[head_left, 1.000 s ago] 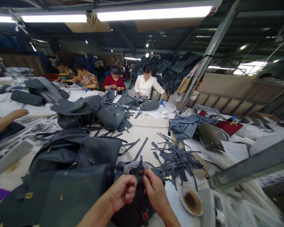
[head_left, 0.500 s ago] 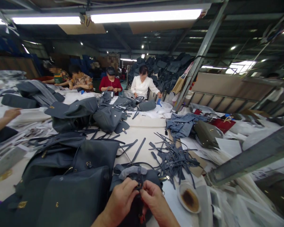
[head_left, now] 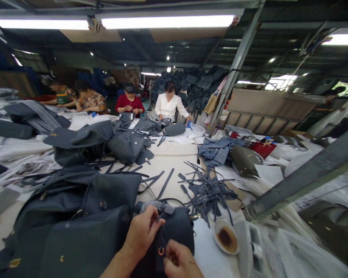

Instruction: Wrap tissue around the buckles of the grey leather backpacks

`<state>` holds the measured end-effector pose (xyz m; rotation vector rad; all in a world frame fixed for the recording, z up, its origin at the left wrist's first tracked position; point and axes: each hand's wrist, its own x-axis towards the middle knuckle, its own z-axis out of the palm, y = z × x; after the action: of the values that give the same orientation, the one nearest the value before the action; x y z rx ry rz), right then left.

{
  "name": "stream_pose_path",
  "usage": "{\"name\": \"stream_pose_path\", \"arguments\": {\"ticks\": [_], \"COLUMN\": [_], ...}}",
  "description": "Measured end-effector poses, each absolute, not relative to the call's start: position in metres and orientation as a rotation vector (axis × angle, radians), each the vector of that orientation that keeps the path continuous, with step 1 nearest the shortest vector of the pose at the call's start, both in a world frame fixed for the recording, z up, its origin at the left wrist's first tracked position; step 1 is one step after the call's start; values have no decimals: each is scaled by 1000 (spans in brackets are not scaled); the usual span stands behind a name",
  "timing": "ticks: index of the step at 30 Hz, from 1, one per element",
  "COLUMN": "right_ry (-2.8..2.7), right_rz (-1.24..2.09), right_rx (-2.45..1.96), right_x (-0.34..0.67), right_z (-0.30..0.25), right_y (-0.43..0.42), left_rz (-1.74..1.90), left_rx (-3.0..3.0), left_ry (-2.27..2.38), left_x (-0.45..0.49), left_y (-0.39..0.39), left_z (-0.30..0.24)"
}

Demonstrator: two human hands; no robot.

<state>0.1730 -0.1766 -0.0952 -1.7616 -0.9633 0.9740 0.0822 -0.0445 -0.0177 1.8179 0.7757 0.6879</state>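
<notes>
A dark blue-grey bag [head_left: 181, 226] lies in front of me, a wrapped carry handle [head_left: 153, 205] at its top. Just below that handle, my left hand [head_left: 142, 231] pinches a narrow strap [head_left: 161, 237] that runs down the bag's front. A small U-shaped metal buckle [head_left: 161, 251] shows coppery on the strap's lower part. Right beside the buckle, my right hand [head_left: 181, 260] is closed, its fingertips curled at the strap's edge. What those fingers grip is hidden.
Larger dark bags [head_left: 87, 227] are piled at my left. Loose straps [head_left: 210, 191] lie in a heap beyond, near a bowl of brown stuff [head_left: 226, 237]. A slanted metal beam [head_left: 304, 181] crosses the right side. Several people sit across the table, one in white [head_left: 169, 104].
My hands were together at the buckle below the handle. Now they are apart: the left stays near the handle, the right has moved down the bag. The view has shifted slightly right.
</notes>
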Motion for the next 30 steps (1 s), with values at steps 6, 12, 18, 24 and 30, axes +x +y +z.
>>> {"name": "stream_pose_path", "arguments": {"ticks": [6, 12, 18, 24, 30], "right_ry": [-767, -621, -672, -679, -817], "right_rz": [1236, 1122, 703, 170, -44], "right_rx": [-1634, -1690, -2017, -2382, -2546], "right_x": [160, 174, 223, 269, 267], "right_z": [-92, -95, -148, -218, -248], "right_y": [-181, -180, -250, -311, -304], "left_rz": [486, 351, 223, 319, 431], "left_rx": [1883, 1485, 1195, 987, 933], "left_ry": [757, 800, 769, 679, 692], "left_x": [89, 107, 98, 110, 119], "left_y": [-46, -39, -32, 1, 15], "left_z": [-17, -18, -18, -20, -20]}}
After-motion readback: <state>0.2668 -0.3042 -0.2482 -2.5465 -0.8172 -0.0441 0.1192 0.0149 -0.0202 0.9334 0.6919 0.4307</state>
